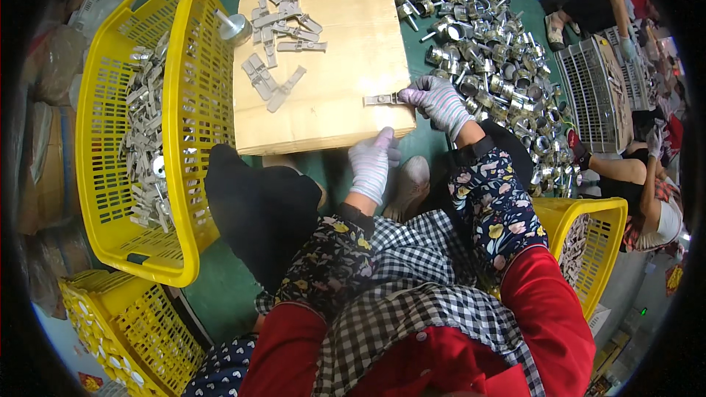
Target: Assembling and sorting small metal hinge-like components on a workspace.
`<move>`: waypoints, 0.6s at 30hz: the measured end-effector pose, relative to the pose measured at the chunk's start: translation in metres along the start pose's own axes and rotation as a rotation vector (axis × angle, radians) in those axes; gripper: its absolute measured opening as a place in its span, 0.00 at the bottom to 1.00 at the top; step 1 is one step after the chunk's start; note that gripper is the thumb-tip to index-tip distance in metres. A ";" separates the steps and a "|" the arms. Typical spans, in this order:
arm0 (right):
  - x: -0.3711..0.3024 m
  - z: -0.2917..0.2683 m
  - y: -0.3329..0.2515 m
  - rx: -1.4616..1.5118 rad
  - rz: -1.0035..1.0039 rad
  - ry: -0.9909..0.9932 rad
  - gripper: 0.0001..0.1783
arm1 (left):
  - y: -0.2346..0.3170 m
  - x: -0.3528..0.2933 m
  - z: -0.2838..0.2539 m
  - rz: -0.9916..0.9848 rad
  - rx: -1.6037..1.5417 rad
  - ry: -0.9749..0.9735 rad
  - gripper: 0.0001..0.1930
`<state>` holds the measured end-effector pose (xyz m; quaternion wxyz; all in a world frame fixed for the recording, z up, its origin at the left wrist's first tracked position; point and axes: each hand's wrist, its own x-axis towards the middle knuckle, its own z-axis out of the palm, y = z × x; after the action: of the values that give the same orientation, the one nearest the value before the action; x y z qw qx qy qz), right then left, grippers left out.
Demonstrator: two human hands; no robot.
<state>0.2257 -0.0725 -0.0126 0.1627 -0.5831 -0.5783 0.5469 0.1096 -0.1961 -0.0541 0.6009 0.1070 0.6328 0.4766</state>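
Fingers of gloved right hand (pixel 438 101) pinch flat grey metal clip (pixel 380 99) at four o'clock on tan cardboard tabletop (pixel 346 77), probably positioning; next needs steadiness; left hand (pixel 373 160), loosely spread, seems empty.

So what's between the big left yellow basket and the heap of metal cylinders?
In the head view, mainly a tan board with loose metal pieces, a stemmed cylinder, your left hand, and your right hand holding another piece.

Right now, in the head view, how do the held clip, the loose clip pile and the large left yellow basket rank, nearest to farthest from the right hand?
1. Held clip: in the right hand.
2. Clip pile: on the board, upper left.
3. Large yellow basket: left of the board.
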 end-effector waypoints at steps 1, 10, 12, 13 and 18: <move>-0.002 -0.001 -0.003 -0.004 0.015 -0.002 0.18 | 0.001 -0.001 0.001 0.003 -0.009 0.007 0.18; 0.006 0.004 0.003 -0.154 -0.023 0.031 0.21 | -0.001 0.001 0.001 0.051 -0.054 0.023 0.19; 0.013 0.005 0.013 -0.189 -0.126 0.046 0.23 | -0.001 0.000 0.003 0.035 -0.040 0.025 0.19; 0.013 0.003 0.014 -0.190 -0.124 0.048 0.23 | -0.001 -0.001 0.004 0.019 -0.028 0.028 0.19; 0.011 0.001 -0.002 -0.493 -0.061 0.075 0.26 | -0.001 0.001 0.002 0.045 -0.031 0.002 0.17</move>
<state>0.2208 -0.0633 -0.0166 0.0536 -0.6072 -0.7051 0.3622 0.1116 -0.1946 -0.0547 0.5911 0.1116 0.6232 0.4999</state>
